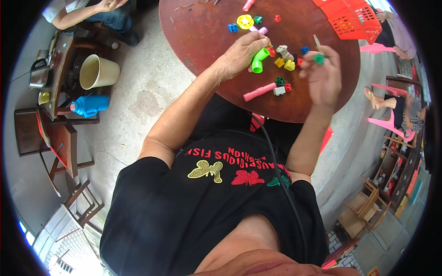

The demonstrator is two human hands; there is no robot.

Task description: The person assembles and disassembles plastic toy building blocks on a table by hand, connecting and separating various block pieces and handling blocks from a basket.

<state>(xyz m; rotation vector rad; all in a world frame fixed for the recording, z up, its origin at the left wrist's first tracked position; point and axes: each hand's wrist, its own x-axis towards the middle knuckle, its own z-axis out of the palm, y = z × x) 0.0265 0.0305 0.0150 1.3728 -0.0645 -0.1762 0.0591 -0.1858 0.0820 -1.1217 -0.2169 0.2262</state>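
Observation:
My left hand [244,54] is closed around a bright green branched toy pipe [258,63] over the round table. At the table's right side my right hand [323,80] is raised, its fingers bent, with a small green toy block [318,58] at the fingertips. A thin whitish stick [316,40] shows just beyond those fingers; whether the hand touches it I cannot tell. Between the hands lie a yellow block [289,65], a white-grey piece [282,50] and a blue block [305,49]. Nearer me are a pink tube [259,92] and a white block [279,91].
The dark red table [198,39] also bears a yellow ring-shaped piece [245,21] and a blue block [233,28]. A red basket [352,20] stands at the far right. On the floor at left are a cream bucket [99,72] and blue flask [94,105]. Other people sit nearby.

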